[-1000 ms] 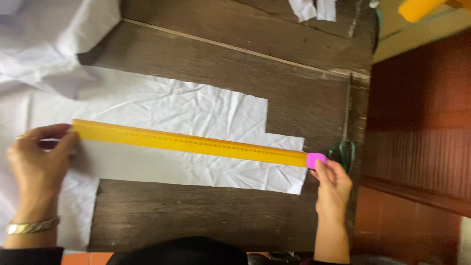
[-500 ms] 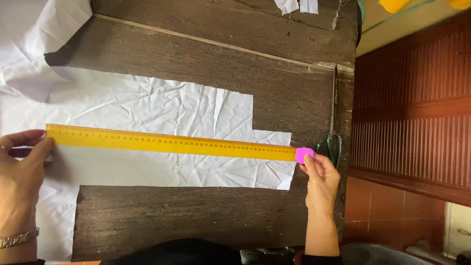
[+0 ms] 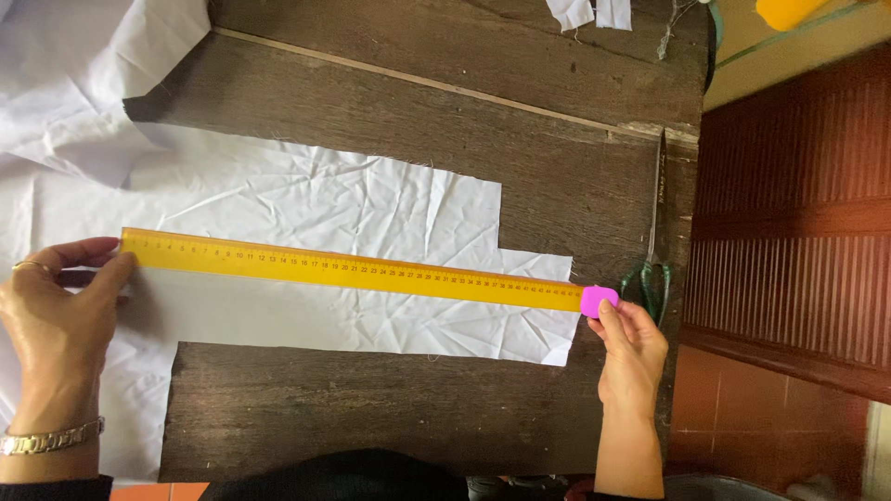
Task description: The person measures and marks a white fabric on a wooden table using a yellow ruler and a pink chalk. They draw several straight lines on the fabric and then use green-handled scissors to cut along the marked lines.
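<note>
**Bare Hands, Dark Sleeves, Some Jewellery**

Left hand [image 3: 58, 315]: gold ring [image 3: 28, 266] on one finger, metal link bracelet [image 3: 51, 439] in gold and silver tones at the wrist, edge of a black sleeve [image 3: 51, 488] below. Right hand [image 3: 631, 348]: bare, no jewellery visible. Dark clothing [image 3: 343, 475] along the bottom edge.

Dark plank bench [image 3: 390, 422] with cloth and tools on it

White creased fabric [image 3: 306, 199] lies spread across the weathered wooden boards, reaching past the left edge. A long yellow ruler [image 3: 353, 271] lies flat across the fabric, a pink chalk piece [image 3: 599, 301] touching its right end. Green-handled scissors [image 3: 654, 241] lie along the right edge, and small white scraps [image 3: 585, 12] sit at the far edge.
</note>
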